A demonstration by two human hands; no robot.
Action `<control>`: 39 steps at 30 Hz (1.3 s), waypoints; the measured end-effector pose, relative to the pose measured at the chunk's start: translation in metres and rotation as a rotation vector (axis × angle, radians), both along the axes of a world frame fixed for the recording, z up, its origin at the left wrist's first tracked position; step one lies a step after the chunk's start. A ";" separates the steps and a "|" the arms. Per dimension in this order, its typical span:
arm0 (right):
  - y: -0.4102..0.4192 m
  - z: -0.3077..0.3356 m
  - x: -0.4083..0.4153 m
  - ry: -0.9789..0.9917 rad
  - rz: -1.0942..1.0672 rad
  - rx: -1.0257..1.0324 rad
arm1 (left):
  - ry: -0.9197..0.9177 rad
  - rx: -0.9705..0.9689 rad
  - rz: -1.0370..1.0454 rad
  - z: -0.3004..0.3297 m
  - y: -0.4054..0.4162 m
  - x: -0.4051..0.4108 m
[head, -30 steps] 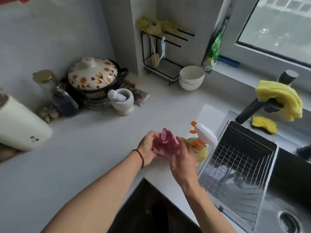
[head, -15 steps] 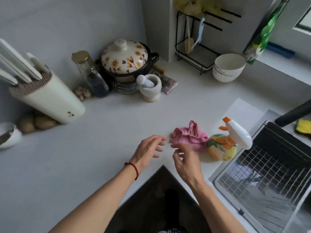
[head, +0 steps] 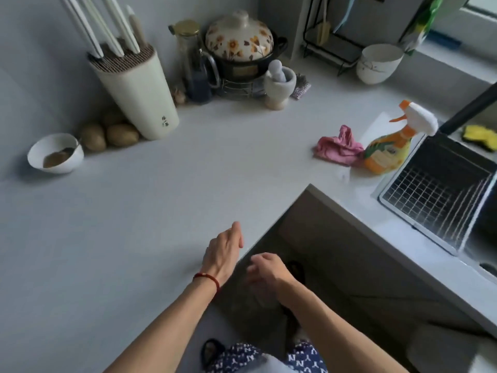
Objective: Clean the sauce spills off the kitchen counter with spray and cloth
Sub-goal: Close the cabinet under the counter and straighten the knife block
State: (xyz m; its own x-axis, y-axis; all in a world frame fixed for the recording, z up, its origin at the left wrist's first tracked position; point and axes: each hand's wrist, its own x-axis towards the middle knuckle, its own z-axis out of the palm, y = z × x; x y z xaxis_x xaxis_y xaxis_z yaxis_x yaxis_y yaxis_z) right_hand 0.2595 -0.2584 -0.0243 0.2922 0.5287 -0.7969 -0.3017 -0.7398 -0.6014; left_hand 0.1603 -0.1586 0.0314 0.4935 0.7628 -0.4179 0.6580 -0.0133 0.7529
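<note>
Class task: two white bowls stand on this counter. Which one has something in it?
The small bowl at the counter's left end, beside the potatoes: it holds brown sauce and a spoon. The larger white bowl near the wire rack shows no contents.

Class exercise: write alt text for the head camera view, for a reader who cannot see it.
Two empty hands, left hand and right hand, hover at the corner of a white counter. Farther right, a crumpled pink cloth lies against an orange spray bottle beside the sink rack.
</note>
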 end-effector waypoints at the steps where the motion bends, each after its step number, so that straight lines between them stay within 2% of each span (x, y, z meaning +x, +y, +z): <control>1: 0.002 -0.009 -0.020 0.082 -0.017 0.003 | 0.010 0.042 -0.036 0.000 -0.003 -0.014; 4: 0.009 -0.039 -0.061 0.223 -0.046 0.052 | 0.006 0.093 -0.048 0.000 -0.012 -0.046; 8: 0.011 -0.014 -0.099 0.424 -0.328 0.153 | -0.059 0.042 0.020 0.005 -0.028 -0.077; 12: 0.004 -0.015 -0.126 0.640 -0.621 0.161 | -0.118 -0.011 0.181 0.000 -0.044 -0.111; 17: 0.003 -0.016 -0.137 0.739 -0.760 0.185 | -0.041 -0.014 0.182 -0.019 -0.063 -0.145; 23: 0.006 -0.028 -0.133 0.612 -0.743 0.129 | 0.018 0.023 0.204 -0.008 -0.090 -0.162; 28: 0.004 -0.030 -0.139 0.731 -0.830 0.247 | 0.109 0.019 0.166 -0.013 -0.103 -0.172; 32: 0.002 -0.036 -0.134 0.812 -0.778 0.258 | 0.182 0.010 0.096 -0.015 -0.107 -0.173; 37: -0.026 -0.055 -0.116 0.772 -0.692 0.197 | 0.191 0.272 0.021 -0.007 -0.123 -0.152; 39: -0.048 -0.058 -0.103 0.698 -0.620 0.188 | 0.185 0.288 0.011 -0.012 -0.136 -0.135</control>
